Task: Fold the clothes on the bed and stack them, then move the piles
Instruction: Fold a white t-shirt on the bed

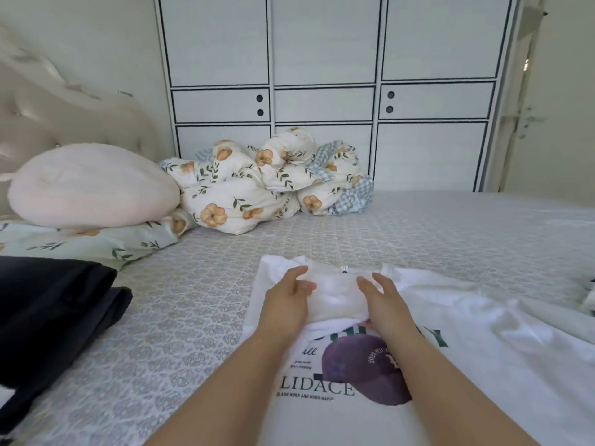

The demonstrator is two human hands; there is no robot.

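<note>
A white T-shirt with a purple cap print and dark green lettering lies flat on the bed in front of me. A small white folded garment sits on its upper part, near the collar. My left hand rests against the left side of that small garment, fingers nearly straight. On the garment's right side lies my right hand, fingers extended over its edge. A folded dark navy garment lies at the left edge of the bed.
The grey patterned bed cover stretches around the clothes. A pink round cushion and a bunched floral duvet sit at the far side, before a white wardrobe. Another bit of fabric shows at the right edge.
</note>
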